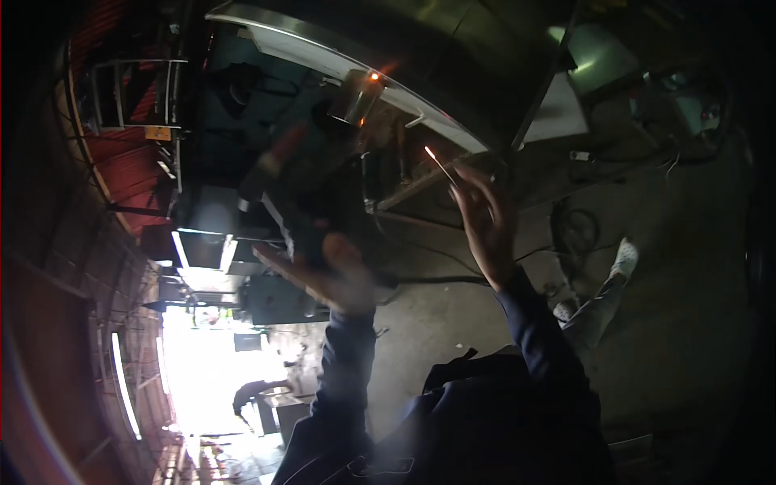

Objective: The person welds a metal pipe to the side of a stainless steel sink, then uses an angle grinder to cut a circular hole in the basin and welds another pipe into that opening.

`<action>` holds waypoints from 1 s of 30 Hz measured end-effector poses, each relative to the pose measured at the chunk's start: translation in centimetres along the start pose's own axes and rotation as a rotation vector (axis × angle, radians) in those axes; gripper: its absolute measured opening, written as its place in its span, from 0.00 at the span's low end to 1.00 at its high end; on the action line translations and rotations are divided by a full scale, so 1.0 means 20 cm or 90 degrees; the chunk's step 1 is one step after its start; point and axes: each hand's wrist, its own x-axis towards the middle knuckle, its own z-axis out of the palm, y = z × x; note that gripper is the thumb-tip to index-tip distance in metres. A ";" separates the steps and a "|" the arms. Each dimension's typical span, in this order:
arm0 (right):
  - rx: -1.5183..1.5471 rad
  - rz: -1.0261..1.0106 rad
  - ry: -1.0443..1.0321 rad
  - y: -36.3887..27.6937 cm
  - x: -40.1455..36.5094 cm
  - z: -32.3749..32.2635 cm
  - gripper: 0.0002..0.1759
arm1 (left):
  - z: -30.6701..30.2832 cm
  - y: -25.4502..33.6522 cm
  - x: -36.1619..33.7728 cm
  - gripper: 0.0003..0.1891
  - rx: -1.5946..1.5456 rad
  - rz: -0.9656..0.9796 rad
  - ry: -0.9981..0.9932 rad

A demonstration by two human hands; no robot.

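My left hand is blurred by motion, its thumb and fingers around the grey handle of what looks like a hammer. The hammer's head is smeared, with a reddish part and a grey end. My right hand pinches a thin welding rod whose far tip glows orange. Beyond the rod, a metal cylinder sits at the edge of a large metal sheet structure. Small orange glowing spots show on the cylinder, and the rod's tip is apart from it.
Black cables run across the concrete floor, with a coil to the right. A leg in light trousers stretches out at right. A bright doorway and a dark bent figure lie at lower left.
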 end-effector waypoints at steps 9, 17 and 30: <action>-0.302 0.400 -0.142 0.03 -0.63 -0.98 0.12 | -0.23 -0.12 -0.42 0.41 -0.173 -0.387 0.050; -0.484 0.297 -0.188 -0.14 -0.36 -1.34 0.13 | -0.23 -0.16 -0.72 0.39 -0.147 -0.466 0.003; -0.491 0.177 -0.154 -0.64 0.37 -1.22 0.15 | -0.04 0.19 -0.92 0.40 -0.310 -0.243 -0.139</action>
